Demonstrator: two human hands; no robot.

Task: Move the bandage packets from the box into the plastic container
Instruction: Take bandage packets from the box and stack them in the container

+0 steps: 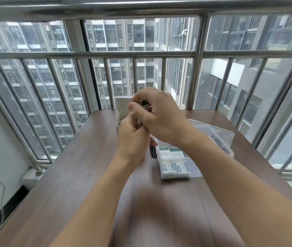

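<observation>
My left hand point(132, 138) and my right hand point(159, 116) meet above the middle of the brown table point(74, 166). Both grip a thin stack of bandage packets point(153, 150), held on edge, with its dark lower corner showing below my left palm. Behind my hands stands the white box point(123, 106), mostly hidden. A clear plastic container point(174, 166) lies to the right of my hands, with green-and-white packets point(170, 154) lying flat inside it.
The container's clear lid point(218, 134) lies open behind it, toward the table's right edge. A steel railing point(106, 55) and windows close off the far side. A white wall with a cable stands at the left.
</observation>
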